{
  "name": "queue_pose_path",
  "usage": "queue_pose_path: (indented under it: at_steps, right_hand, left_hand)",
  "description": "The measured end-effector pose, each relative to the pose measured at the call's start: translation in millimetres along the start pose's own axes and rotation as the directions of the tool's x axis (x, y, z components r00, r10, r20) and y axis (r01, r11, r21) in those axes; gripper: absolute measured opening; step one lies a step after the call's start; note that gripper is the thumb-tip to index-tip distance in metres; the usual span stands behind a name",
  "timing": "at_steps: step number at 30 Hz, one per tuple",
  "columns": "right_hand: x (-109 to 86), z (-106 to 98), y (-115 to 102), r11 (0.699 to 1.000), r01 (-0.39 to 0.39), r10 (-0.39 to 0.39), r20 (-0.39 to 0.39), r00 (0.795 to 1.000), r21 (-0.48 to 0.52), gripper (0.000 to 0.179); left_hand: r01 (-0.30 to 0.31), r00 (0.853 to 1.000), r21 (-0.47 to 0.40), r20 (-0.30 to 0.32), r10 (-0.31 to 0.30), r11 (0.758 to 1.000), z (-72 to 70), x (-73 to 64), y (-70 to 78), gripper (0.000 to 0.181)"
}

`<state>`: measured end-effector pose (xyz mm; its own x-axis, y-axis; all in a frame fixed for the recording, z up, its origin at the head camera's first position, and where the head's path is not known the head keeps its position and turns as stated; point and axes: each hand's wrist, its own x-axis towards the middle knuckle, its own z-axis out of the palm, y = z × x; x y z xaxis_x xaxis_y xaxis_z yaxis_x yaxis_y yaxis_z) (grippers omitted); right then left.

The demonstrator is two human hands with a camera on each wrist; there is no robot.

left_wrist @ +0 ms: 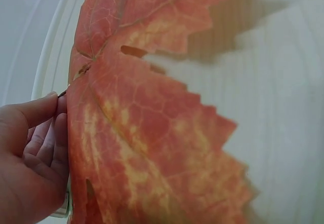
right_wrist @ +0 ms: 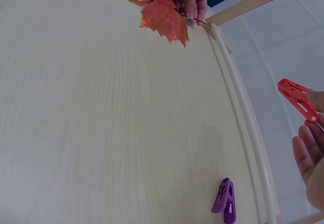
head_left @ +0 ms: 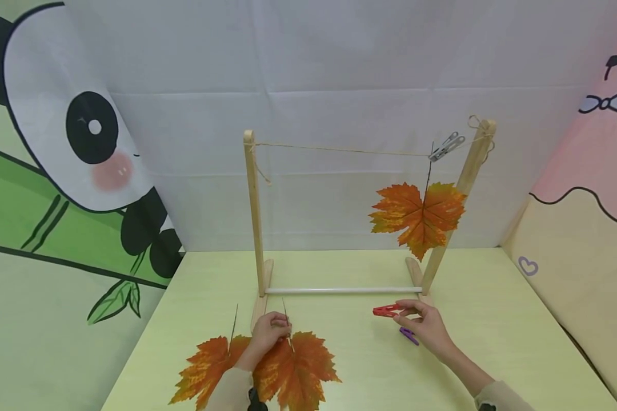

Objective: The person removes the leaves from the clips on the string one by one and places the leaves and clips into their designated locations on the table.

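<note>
In the head view my left hand point(head_left: 271, 333) pinches the thin stem of an orange maple leaf point(head_left: 300, 371); that leaf fills much of the left wrist view. Partly under my left forearm, a second orange leaf point(head_left: 205, 365) lies on the table. My right hand point(head_left: 425, 326) holds a red clothespin point(head_left: 385, 310) between thumb and fingers, above the table. Just below that hand lies a purple clothespin point(head_left: 409, 335), which also shows in the right wrist view. A third leaf point(head_left: 423, 217) hangs by its stem from the string, gripped by a grey clothespin point(head_left: 446, 146).
A wooden frame stands on the pale table point(head_left: 360, 354), with a left post point(head_left: 254, 217), a leaning right post point(head_left: 470, 171) and a white crossbar point(head_left: 339, 290) low between them. The string point(head_left: 339, 149) runs between the post tops. Cloth backdrops with cartoon drawings surround the table.
</note>
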<state>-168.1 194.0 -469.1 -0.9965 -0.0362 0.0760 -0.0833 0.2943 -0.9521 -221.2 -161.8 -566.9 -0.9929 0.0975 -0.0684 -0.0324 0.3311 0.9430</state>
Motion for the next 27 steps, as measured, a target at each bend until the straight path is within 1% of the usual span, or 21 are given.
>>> queue_pose_path:
  at_steps: [3,6,10,13,19,21,27]
  right_hand:
    - [0.0,-0.4,3.5,1.000,-0.005,0.005,0.005,1.000,0.015,0.032]
    - [3.5,-1.4,16.6,0.999,-0.004,0.004,0.008,1.000,0.039,0.033]
    - [8.6,-2.4,33.4,0.999,-0.005,0.005,-0.005,1.000,0.038,0.035]
    - [10.5,-2.5,40.3,1.000,-0.003,0.004,-0.023,1.000,0.023,0.035]
    - [13.2,-2.9,52.2,1.000,-0.008,0.007,-0.059,0.998,-0.015,0.032]
    - [14.2,-3.1,56.1,0.999,-0.013,0.011,-0.066,0.998,-0.029,0.032]
    - [19.6,-2.6,66.4,0.998,-0.041,0.036,-0.097,0.995,-0.048,0.032]
  left_hand:
    - [-0.011,1.000,0.002,-0.006,0.011,1.000,0.0,0.7,0.4,0.024]
    - [-0.022,1.000,0.006,-0.006,0.022,1.000,0.3,0.6,1.6,0.025]
    - [-0.035,0.999,-0.004,0.008,0.035,0.999,-0.4,1.1,3.3,0.029]
    - [-0.043,0.999,-0.009,0.022,0.043,0.999,-1.2,2.3,4.3,0.031]
    - [-0.039,0.999,0.079,0.023,0.038,0.996,-2.0,5.3,5.3,0.037]
    - [-0.050,0.998,0.103,0.029,0.047,0.993,-2.7,6.5,4.2,0.039]
    - [-0.059,0.998,0.141,0.042,0.053,0.988,-5.7,10.1,1.8,0.040]
